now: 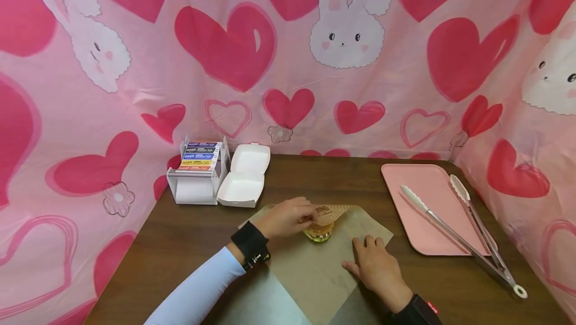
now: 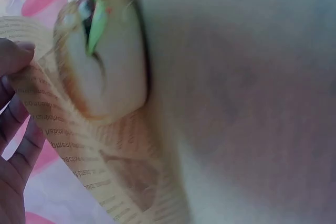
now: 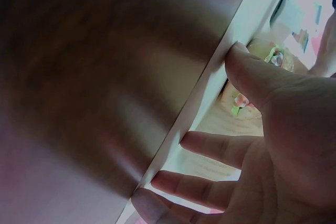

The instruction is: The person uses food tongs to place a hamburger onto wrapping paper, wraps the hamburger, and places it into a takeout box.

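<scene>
here two hands (image 1: 288, 219) (image 1: 377, 268) touch one sheet (image 1: 310, 275) beneath one burger (image 1: 319, 233).

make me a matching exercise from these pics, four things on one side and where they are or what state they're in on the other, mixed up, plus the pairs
1. burger
2. tongs
3. white box
4. left hand

A. standing open
B. pinching the wrapping paper
C. green filling showing
D. partly on the pink tray

Pairs: 1-C, 2-D, 3-A, 4-B
</scene>
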Demonstrator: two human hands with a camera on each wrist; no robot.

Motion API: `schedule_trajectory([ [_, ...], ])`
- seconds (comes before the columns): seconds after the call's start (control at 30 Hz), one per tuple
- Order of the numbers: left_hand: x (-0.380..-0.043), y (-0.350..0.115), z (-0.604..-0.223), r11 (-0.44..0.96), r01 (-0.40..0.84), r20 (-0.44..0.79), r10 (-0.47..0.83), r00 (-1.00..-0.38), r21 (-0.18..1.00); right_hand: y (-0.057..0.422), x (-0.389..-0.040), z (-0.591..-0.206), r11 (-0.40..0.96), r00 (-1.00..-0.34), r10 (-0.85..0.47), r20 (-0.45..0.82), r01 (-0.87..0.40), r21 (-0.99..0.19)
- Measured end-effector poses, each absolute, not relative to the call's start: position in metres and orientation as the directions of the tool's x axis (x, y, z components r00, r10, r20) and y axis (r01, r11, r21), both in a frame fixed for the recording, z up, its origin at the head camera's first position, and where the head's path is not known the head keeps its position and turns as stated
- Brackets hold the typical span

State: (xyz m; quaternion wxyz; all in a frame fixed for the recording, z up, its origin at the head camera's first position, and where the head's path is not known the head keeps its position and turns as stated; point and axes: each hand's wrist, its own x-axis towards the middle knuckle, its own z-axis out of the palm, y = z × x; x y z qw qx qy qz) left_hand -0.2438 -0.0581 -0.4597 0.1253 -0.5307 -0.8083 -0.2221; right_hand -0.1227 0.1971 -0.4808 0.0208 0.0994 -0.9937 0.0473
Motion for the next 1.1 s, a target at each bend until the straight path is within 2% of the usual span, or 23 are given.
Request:
schedule_trajectory([
  [0.23, -0.237, -0.055, -0.47, 0.292, 0.946, 0.438, 0.839, -0.324, 0.14, 0.198, -0.122, -0.481, 0.974, -0.978, -0.199, 0.064, -0.205, -0.099],
  [0.37, -0.235, -0.056, -0.471, 0.299, 0.949, 0.434, 0.845, -0.311, 0.098, 0.198, -0.122, -0.482, 0.974, -0.979, -0.196, 0.059, -0.201, -0.104],
  [0.47, -0.234, -0.057, -0.471, 0.315, 0.945, 0.399, 0.858, -0.324, 0.09, 0.198, -0.122, -0.481, 0.975, -0.98, -0.193, 0.049, -0.197, -0.102],
  [0.7, -0.229, -0.058, -0.468, 0.388, 0.916, 0.311, 0.862, -0.401, 0.104, 0.198, -0.122, -0.482, 0.975, -0.978, -0.197, 0.065, -0.202, -0.096],
  [0.93, -0.229, -0.052, -0.471, 0.411, 0.911, 0.33, 0.858, -0.394, 0.021, 0.198, -0.122, -0.482, 0.972, -0.976, -0.202, 0.075, -0.209, -0.102],
  [1.1, -0.227, -0.047, -0.471, 0.429, 0.903, 0.339, 0.849, -0.405, 0.005, 0.198, -0.121, -0.482, 0.973, -0.978, -0.197, 0.065, -0.203, -0.109],
])
